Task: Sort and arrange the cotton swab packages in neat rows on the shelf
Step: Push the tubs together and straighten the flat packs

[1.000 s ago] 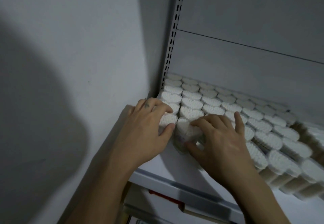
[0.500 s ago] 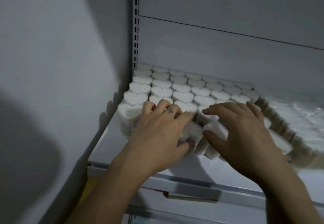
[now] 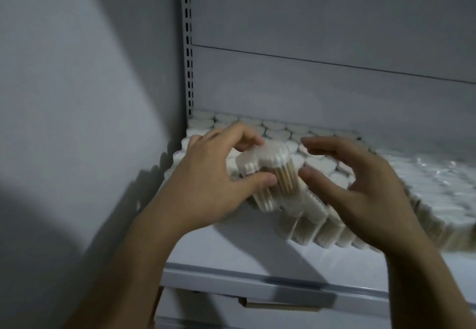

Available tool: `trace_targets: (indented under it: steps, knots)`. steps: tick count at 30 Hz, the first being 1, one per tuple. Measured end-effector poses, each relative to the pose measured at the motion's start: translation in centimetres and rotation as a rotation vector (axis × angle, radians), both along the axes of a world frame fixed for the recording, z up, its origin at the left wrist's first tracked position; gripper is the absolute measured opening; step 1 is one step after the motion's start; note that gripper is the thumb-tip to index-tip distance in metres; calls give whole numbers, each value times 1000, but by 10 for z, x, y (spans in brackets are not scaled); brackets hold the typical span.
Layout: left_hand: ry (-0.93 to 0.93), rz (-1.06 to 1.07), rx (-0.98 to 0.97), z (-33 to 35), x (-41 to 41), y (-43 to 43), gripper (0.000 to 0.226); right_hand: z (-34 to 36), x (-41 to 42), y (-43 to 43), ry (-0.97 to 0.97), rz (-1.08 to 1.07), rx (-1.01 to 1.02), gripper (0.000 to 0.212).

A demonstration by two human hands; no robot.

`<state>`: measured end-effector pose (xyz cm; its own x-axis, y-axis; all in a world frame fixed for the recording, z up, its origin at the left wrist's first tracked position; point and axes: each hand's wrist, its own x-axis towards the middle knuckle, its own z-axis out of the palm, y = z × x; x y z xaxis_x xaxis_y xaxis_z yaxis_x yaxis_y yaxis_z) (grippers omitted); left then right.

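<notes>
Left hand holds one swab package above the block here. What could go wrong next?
The lifted package is tilted, held by the left hand only between thumb and fingers; it could slip and knock the standing rows. The front packages below the open right hand have nothing bracing them in front; a nudge might topple them toward the shelf edge.

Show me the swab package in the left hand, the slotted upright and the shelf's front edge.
swab package (image 3: 268, 156): head view, its white cotton top.
slotted upright (image 3: 187, 45): head view, the slotted strip.
shelf front edge (image 3: 257, 277): head view, bare front lip.
</notes>
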<state>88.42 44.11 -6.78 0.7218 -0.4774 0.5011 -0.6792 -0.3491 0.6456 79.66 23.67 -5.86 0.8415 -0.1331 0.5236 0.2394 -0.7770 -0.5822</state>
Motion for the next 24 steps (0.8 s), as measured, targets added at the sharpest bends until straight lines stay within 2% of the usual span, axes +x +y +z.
trace_targets:
  steps: [2,5,7,10,12,14,19,22,24]
  knots:
    - [161,-175,-197,9,4,0,38,7,8,1,21,148,271,41]
    - [334,-352,-458,13,8,-4,33,15,22,9,184,351,555,46]
    - [342,-286,-534,14,9,-9,29,19,29,17,252,449,720,43]
    - [252,-93,-525,15,10,-11,25,24,37,24,217,449,833,38]
    - [253,-56,-558,16,10,-9,23,25,40,27,175,422,860,41]
    - [310,-137,-588,17,7,-7,22,23,43,31,108,382,856,49]
    - [351,-195,-558,15,4,-8,43,22,38,39,-19,291,767,46]
    - [369,-212,-590,18,9,-3,46,30,34,37,-36,222,611,41]
    - [378,-248,-587,20,12,1,45,39,31,32,-33,171,419,34]
